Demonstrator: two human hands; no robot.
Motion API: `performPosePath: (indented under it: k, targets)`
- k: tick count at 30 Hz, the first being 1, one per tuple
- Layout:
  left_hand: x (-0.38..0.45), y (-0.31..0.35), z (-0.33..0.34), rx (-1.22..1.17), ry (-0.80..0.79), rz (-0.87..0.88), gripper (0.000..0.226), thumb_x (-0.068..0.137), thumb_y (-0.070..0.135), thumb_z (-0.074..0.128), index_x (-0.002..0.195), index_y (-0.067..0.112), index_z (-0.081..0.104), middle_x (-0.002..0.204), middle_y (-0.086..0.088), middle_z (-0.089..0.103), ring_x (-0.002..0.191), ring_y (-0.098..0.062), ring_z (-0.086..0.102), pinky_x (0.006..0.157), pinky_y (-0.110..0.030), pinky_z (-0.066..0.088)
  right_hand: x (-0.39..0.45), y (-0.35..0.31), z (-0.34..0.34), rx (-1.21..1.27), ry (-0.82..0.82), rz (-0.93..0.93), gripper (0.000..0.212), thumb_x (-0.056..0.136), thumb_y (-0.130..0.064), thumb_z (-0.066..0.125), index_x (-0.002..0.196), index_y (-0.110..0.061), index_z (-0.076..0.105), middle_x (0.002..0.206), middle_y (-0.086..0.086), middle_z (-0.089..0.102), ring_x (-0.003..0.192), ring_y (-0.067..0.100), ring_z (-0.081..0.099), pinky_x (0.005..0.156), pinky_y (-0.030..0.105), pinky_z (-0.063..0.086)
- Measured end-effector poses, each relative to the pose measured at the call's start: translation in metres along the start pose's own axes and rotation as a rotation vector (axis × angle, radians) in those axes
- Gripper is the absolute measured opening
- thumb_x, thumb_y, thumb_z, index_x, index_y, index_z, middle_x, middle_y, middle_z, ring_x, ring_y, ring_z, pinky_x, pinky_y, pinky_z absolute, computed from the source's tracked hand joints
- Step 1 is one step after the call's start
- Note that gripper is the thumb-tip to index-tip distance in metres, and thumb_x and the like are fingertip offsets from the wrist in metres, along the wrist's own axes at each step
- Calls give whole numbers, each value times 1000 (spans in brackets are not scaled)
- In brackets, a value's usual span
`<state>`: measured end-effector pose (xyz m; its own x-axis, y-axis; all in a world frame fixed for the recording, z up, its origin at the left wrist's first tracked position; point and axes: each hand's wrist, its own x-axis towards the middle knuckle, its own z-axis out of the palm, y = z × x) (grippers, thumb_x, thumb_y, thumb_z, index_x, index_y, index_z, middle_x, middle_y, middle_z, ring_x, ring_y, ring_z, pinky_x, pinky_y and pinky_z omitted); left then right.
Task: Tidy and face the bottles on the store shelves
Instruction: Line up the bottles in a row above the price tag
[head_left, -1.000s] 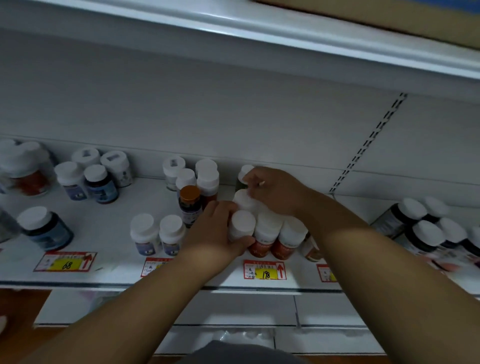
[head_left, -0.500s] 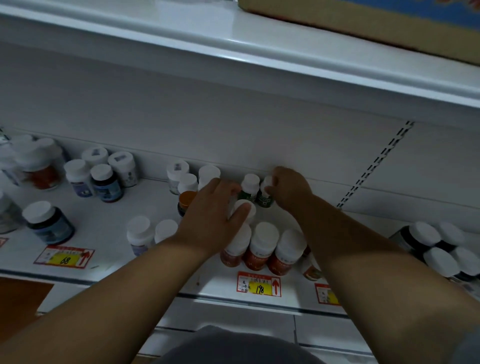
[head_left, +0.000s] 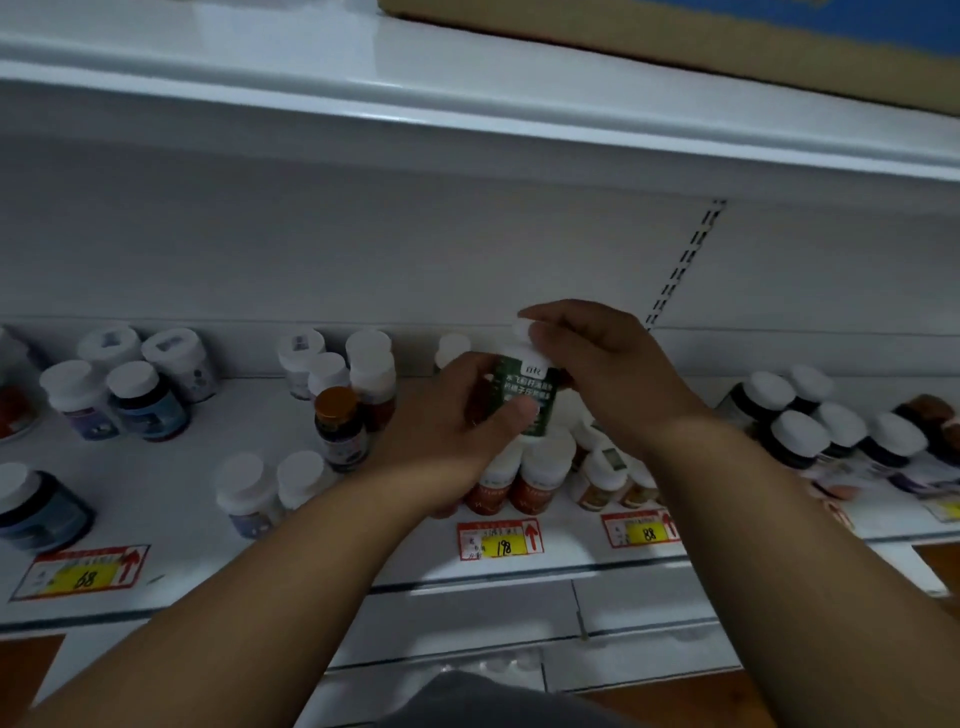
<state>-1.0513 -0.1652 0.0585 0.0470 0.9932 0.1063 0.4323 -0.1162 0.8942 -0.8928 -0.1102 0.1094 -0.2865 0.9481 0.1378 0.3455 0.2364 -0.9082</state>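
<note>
A green-labelled bottle (head_left: 524, 397) with a white cap is lifted above the white shelf (head_left: 156, 499), held between both hands. My left hand (head_left: 452, 421) grips its body from the left, thumb across the label. My right hand (head_left: 597, 374) grips the white cap and neck from the right. Below them stand red-labelled white-capped bottles (head_left: 535, 483) at the shelf front. A second green bottle (head_left: 451, 349) stands at the back, mostly hidden.
Dark blue bottles (head_left: 150, 402) and white bottles (head_left: 249, 488) stand left; an orange-capped bottle (head_left: 340, 431) stands just left of my left hand. Dark bottles (head_left: 795, 436) crowd the right. Price tags (head_left: 501, 540) line the front edge. An upper shelf (head_left: 467, 93) carries a cardboard box (head_left: 675, 36).
Both hands have come forward from the back row and lifted the green bottle off the shelf; before, they were down among the bottles at the back.
</note>
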Motion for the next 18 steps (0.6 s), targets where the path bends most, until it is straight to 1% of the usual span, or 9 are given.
performPosePath:
  k: [2,5,8,9,10,12,14,16,18]
  targets:
    - [-3,4,14,-59,-9,-13,25,89,50,57,112,44,52,100,27,62,92,12,58,64,-8,45,-15,1,-7,-14,51,-3,13,92,-29,61,104,-28,67,91,-9,66,80,-1,64,67,18,51]
    - [-11,10,34,-93,7,36,27,89,47,57,114,37,55,101,22,64,90,13,58,66,0,40,-38,5,-19,105,86,22,12,90,-23,65,102,-26,64,88,0,67,83,13,67,74,32,56]
    - [-17,24,58,-108,-9,135,38,89,57,51,116,31,53,93,21,62,82,15,58,65,-4,42,-61,9,-43,167,135,0,12,88,-10,67,99,-14,63,94,14,69,88,29,67,78,40,58]
    - [-17,30,69,-133,-36,151,47,86,64,50,119,30,53,94,19,63,81,13,59,66,-8,44,-68,12,-54,159,173,-14,12,88,-11,68,98,-13,63,94,15,68,89,32,67,77,43,58]
    - [-15,35,82,-154,-67,155,55,83,68,51,121,29,53,96,16,65,82,8,62,69,-16,49,-77,15,-67,142,212,-24,12,87,-13,69,98,-14,63,92,15,68,87,33,66,75,43,58]
    - [-13,47,114,-162,-128,176,59,79,69,52,123,30,52,106,11,67,92,0,64,80,-32,54,-99,24,-98,111,287,-31,12,87,-15,69,97,-16,62,86,8,67,77,20,66,65,31,56]
    - [-13,65,155,-159,-200,197,57,76,68,52,122,33,51,110,11,65,97,-7,64,86,-40,54,-127,37,-133,89,357,-12,12,87,-14,69,97,-15,62,85,0,66,74,7,63,62,21,53]
    - [-14,86,202,-122,-263,235,58,74,69,52,121,36,49,108,14,64,93,-6,63,82,-41,54,-159,54,-173,58,426,16,14,86,-13,69,97,-14,62,90,-2,66,79,7,63,69,23,55]
    - [-18,110,253,-89,-307,290,58,74,70,51,122,38,48,108,17,62,90,-2,60,79,-33,52,-193,73,-217,-21,486,46,15,86,-18,71,98,-17,62,91,-3,66,81,9,63,74,30,57]
